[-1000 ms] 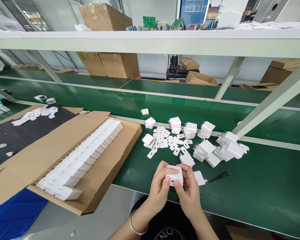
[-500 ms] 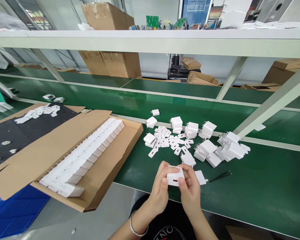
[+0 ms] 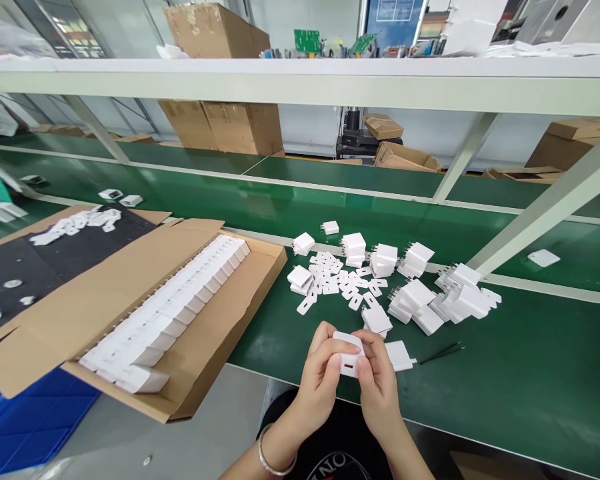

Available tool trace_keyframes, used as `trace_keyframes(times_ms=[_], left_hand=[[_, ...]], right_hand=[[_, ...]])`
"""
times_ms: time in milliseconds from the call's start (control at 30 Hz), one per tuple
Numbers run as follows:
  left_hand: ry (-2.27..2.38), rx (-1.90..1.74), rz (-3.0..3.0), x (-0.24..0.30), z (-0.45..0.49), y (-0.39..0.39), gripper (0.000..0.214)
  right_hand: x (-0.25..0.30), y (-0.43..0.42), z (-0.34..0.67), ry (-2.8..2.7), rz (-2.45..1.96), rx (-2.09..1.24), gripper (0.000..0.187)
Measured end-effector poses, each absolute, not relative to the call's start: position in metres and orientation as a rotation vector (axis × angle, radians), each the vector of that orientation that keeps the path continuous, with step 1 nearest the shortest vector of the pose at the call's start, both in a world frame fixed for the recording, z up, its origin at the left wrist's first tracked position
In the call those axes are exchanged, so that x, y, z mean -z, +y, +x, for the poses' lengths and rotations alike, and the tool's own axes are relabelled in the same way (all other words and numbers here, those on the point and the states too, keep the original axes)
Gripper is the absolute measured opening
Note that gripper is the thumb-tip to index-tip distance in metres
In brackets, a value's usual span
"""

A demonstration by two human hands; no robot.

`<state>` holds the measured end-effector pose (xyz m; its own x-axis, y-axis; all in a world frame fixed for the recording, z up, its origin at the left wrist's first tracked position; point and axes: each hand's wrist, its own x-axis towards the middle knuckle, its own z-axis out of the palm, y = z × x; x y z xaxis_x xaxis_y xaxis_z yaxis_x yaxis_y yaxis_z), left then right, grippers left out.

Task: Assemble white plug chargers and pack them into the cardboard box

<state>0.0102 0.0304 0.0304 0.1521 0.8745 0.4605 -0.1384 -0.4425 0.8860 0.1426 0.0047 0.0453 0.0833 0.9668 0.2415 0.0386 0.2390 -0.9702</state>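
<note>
The cardboard box [image 3: 105,300], one only, juts out past the near edge of the green bench [image 3: 530,373]. I judge that a knock from a forearm could tip it and spill its single row of chargers [image 3: 180,307], roughly two dozen, packed too tightly to count exactly. Right of the box lie loose chargers [image 3: 420,293], about fifteen, some of them stacked. Between these and the box are small flat pieces [image 3: 340,283], near twenty and overlapping. One pair of tweezers [image 3: 440,352] lies further right. Just right of the box's near corner, the left hand [image 3: 320,387] and right hand [image 3: 380,393] together pinch one white charger [image 3: 349,353] between thumbs and fingertips, its port facing up. It hangs at the bench edge, so a slipped grip would probably drop it off.
</note>
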Motion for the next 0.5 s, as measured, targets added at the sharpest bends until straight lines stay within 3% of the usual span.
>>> trace_keyframes(times_ms=[267,500], left_hand=[[0.814,-1.119,1.594,-0.035,0.005,0.027,0.046],[0.779,-1.115,1.542,-0.035,0.004,0.027,0.041]], right_hand=[[-0.053,0.012,0.147,-1.140,-1.273,-0.968,0.056],[-0.057,0.008,0.152,-1.255,-1.279,-1.036,0.043]])
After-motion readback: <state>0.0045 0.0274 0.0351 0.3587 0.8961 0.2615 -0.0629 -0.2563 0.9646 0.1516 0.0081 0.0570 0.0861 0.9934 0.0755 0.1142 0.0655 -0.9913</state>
